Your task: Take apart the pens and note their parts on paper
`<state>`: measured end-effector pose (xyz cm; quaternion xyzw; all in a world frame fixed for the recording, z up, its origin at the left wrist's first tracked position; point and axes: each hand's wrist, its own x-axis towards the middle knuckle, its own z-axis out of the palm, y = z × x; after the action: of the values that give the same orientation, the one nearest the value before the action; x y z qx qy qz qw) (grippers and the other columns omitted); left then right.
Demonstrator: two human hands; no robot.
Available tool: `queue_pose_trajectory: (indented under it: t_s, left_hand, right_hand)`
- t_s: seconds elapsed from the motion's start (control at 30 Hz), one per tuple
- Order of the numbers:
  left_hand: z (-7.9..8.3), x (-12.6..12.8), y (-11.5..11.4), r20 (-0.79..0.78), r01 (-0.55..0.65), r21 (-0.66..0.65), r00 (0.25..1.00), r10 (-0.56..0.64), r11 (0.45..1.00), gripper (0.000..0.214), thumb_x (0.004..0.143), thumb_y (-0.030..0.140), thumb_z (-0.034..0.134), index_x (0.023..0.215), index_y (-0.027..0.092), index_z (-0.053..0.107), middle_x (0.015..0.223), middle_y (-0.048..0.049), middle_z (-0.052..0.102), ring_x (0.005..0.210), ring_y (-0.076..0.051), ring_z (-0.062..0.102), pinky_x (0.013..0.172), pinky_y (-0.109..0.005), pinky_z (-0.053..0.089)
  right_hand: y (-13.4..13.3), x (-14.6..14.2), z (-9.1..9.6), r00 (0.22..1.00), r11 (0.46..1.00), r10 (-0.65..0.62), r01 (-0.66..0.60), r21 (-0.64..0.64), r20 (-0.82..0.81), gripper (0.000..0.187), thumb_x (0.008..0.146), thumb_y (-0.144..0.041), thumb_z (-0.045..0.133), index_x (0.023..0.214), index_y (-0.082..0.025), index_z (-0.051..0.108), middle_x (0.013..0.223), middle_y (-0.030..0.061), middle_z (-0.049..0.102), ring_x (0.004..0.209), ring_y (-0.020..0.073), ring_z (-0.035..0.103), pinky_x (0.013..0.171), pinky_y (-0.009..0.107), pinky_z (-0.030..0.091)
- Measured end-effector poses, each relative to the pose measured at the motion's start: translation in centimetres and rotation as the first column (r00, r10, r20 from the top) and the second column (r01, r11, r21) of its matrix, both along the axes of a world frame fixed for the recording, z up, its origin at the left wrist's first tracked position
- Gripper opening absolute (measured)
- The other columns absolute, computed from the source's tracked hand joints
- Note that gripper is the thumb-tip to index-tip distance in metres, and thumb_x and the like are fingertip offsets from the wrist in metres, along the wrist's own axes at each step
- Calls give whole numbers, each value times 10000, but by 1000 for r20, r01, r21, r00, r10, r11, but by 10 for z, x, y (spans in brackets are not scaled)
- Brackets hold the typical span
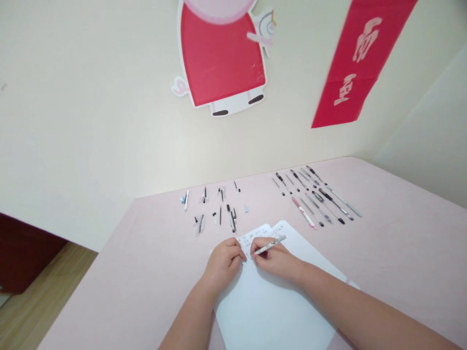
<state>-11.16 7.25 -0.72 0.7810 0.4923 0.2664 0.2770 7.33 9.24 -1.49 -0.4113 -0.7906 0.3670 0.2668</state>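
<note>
My right hand (270, 256) grips a slim white pen (270, 244) with a grey end, its tip down at the paper. Beneath both hands lie white sheets of paper (277, 311), overlapping and fanned at the top, with rows of small handwriting near the upper edge. My left hand (225, 258) rests on the left side of the paper, fingers curled and pressed together close to the pen tip. A small pale bit shows at its fingertips, too small to name.
Taken-apart pen pieces (200, 223) lie in small groups at the table's back left. Several pens and refills (317, 204) lie in two slanted rows at the back right, a pink pen (303, 212) among them. The pink tabletop (153, 272) meets the wall behind.
</note>
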Motion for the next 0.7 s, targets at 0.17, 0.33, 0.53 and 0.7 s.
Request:
queue_pose_trajectory:
  t_s: [0.17,0.33,0.53,0.7]
  left_hand:
    - [0,0,-1,-8,2,10,1000,-2,1000,295,689,30,430,686,186,681,734,-22,565,731,-145,553,703,-252,406]
    - [0,0,-1,3,5,13,1000,-5,1000,294,688,28,433,679,187,681,733,-21,576,734,-143,559,711,-249,413]
    - [2,1,0,7,9,13,1000,-9,1000,312,680,17,423,678,195,679,738,-17,587,734,-141,563,716,-247,422]
    - [4,2,-1,-12,0,7,1000,0,1000,314,694,28,415,677,199,678,730,-17,588,739,-147,562,726,-259,426]
  right_hand:
    - [-1,0,-3,1000,999,12,-13,37,28,160,641,-68,470,711,-192,542,611,-38,518,571,97,466,539,184,343]
    - [-3,-1,1,997,996,-4,-2,84,73,146,619,-59,469,653,-187,532,569,-38,501,542,96,453,529,188,333]
    - [-4,-2,6,995,996,21,-30,89,102,149,624,-64,467,658,-187,543,570,-33,516,547,100,464,539,187,343]
    - [-5,-2,6,993,994,31,-43,103,111,151,625,-60,463,651,-186,541,573,-31,515,557,103,464,543,190,342]
